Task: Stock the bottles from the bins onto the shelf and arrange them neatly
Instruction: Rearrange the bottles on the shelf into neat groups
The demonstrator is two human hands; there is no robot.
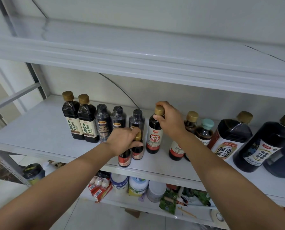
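1. Fingers of the left hand (126,140) are curled round the neck of a small gold-capped bottle (138,151), thumb across the front. Its base is on the shelf (39,130), near the front edge. Neck grip is probably because neighbours crowd the body.
2. Far left: two cream-label bottles (72,127) touching, then three shrink-wrapped dark bottles (118,120) side by side. Like kinds are grouped with labels forward.
3. Second small bottle (124,157) sits just front-left of the held one, its top hidden under the left hand. Can't tell if it's gripped too.
4. Right hand (170,120) pinches the gold cap of a tall red-label bottle (155,135). It is upright, base on the shelf, just right of the small pair. My read: a cap grip lets it be slid or twisted to face the label out.
5. Further right: teal-capped bottle (206,128), then two big dark jugs (229,138). Large formats are kept at that end.
6. Looks like the arranging stage. Bins not in view.
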